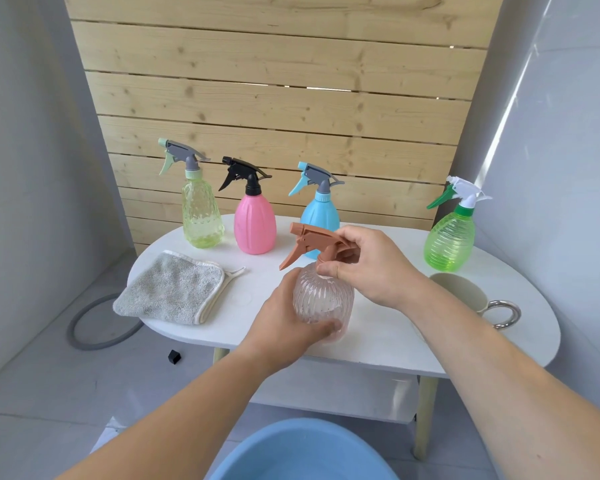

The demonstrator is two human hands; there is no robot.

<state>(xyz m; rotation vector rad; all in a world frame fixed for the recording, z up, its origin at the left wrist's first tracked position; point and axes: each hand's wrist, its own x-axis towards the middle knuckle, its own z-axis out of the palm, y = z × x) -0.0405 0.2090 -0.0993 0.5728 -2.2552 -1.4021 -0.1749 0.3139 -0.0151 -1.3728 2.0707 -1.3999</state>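
- Position: the spray bottle point(323, 303), clear with a pink tint and ribbed walls, stood upright near the front edge of the table point(378, 330), about midway along it. Its brown trigger head point(310, 239) pointed toward the left end.
- Left hand point(284, 318): I held the lower body, with fingers and thumb curled round it.
- Right hand point(371, 268): I pinched the collar just under the trigger head between thumb and bent fingers.
- Handling, as judged: the bottle looked nearly empty, so it was probably light and easy to tip. The thin plastic walls would likely have flexed under a hard squeeze, while the ribs offered friction.
- Best hold, as judged: low on the body with one hand and on the stiff collar with the other, never on the lever, which pivots.
- Surroundings: a yellow-green bottle point(201, 220), pink bottle point(255, 225) and blue bottle point(321, 213) stood along the back edge, with a green bottle point(449, 239) and mug point(465, 294) toward the right end. A grey cloth point(170, 289) lay at the left end, and a blue basin point(302, 455) sat below the front edge.
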